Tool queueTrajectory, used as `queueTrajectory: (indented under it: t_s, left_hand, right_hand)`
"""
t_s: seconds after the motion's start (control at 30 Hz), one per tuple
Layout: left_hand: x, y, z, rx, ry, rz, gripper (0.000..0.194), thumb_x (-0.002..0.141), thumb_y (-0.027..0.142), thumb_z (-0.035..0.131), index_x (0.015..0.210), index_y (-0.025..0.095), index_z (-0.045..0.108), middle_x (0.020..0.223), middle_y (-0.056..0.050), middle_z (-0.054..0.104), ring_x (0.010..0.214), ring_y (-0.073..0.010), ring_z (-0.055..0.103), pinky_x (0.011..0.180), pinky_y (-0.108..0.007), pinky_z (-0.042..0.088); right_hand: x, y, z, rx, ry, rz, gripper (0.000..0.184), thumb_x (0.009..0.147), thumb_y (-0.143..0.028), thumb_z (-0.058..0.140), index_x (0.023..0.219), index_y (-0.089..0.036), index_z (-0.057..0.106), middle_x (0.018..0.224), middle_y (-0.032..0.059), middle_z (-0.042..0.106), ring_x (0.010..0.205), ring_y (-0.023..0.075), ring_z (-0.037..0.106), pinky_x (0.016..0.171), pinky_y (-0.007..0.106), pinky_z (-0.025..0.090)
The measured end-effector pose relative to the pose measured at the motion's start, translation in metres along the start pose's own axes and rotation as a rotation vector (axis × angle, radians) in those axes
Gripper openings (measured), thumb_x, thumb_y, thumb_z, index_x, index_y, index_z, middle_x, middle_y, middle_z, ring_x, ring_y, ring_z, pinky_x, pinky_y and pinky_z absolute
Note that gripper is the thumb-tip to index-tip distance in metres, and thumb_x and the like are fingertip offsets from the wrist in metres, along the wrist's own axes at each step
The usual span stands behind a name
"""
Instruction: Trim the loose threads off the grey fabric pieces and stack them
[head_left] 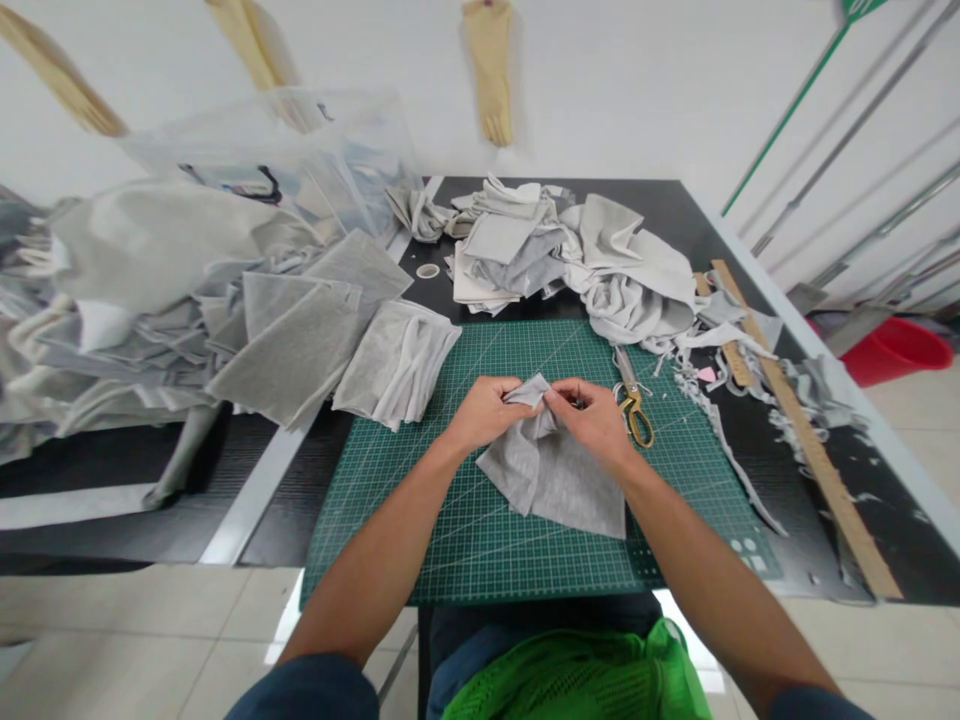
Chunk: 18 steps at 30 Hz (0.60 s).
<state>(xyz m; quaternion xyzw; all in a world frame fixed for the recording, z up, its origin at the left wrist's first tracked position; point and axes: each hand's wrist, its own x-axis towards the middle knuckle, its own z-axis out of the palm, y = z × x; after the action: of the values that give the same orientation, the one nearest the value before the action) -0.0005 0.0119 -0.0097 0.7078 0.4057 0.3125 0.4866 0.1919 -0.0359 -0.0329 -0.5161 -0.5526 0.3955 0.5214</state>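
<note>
Over the green cutting mat (pixel 465 530), both of my hands pinch the top edge of a grey fabric piece (pixel 574 490). My left hand (pixel 482 412) is closed on the cloth's upper left part. Close beside it, my right hand (pixel 596 418) grips the same edge with thumb and fingertips. A small dark item shows at the right fingers, too small to name. Below the hands the cloth hangs down and spreads on the mat, with a fold on its left side. Gold-handled scissors (pixel 636 412) lie just right of my right hand.
A folded fabric stack (pixel 397 360) overlaps the mat's left edge, beside a large cloth heap (pixel 150 260). More fabric (pixel 517 240) piles up behind the mat, near a tape roll (pixel 427 271). Scraps and a long wooden ruler (pixel 810 440) lie right. A clear bin (pixel 300 150) stands behind.
</note>
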Motion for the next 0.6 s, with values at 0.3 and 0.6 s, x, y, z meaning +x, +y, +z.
queueTrajectory:
  t_s: [0.3, 0.6]
  left_hand:
    - [0.0014, -0.0069, 0.0014, -0.197, 0.102, 0.105, 0.020, 0.082, 0.030, 0.077, 0.097, 0.017, 0.077, 0.094, -0.005, 0.077, 0.084, -0.0170, 0.068, 0.078, -0.028, 0.051]
    - [-0.0009, -0.0057, 0.0036, -0.245, 0.031, 0.101, 0.019, 0.085, 0.034, 0.077, 0.093, 0.017, 0.079, 0.091, -0.006, 0.078, 0.081, -0.0168, 0.069, 0.076, -0.028, 0.052]
  right_hand:
    - [-0.0021, 0.0011, -0.0020, 0.176, 0.018, 0.007, 0.028, 0.086, -0.049, 0.076, 0.089, -0.022, 0.074, 0.079, 0.0001, 0.067, 0.069, 0.0138, 0.054, 0.066, 0.028, 0.043]
    - [-0.0048, -0.0045, -0.0016, 0.149, -0.068, -0.002, 0.035, 0.085, -0.050, 0.077, 0.110, -0.024, 0.075, 0.084, 0.0010, 0.069, 0.070, 0.0142, 0.056, 0.064, 0.028, 0.044]
